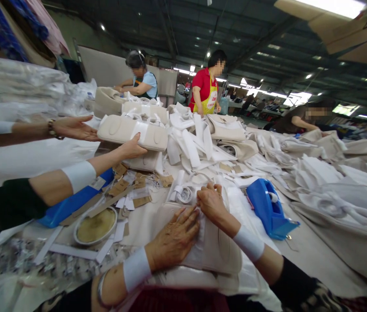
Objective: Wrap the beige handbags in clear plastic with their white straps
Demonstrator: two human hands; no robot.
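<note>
A cream handbag lies flat in front of me, with white wrapping over its middle and a coiled white-wrapped strap or handle at its far edge. My left hand rests on the bag, fingers stretched out over the wrapping. Beside those fingertips, my right hand is closed in a pinch at the wrapping's upper part; what it pinches is hidden. On the left, a co-worker's two hands hold another cream bag above a stack of similar bags.
Paper tags and a round tub of yellowish stuff lie to the left, by a blue holder. A blue tape dispenser stands on the right. Cream bags and white wrapping cover the far table. Several people work beyond.
</note>
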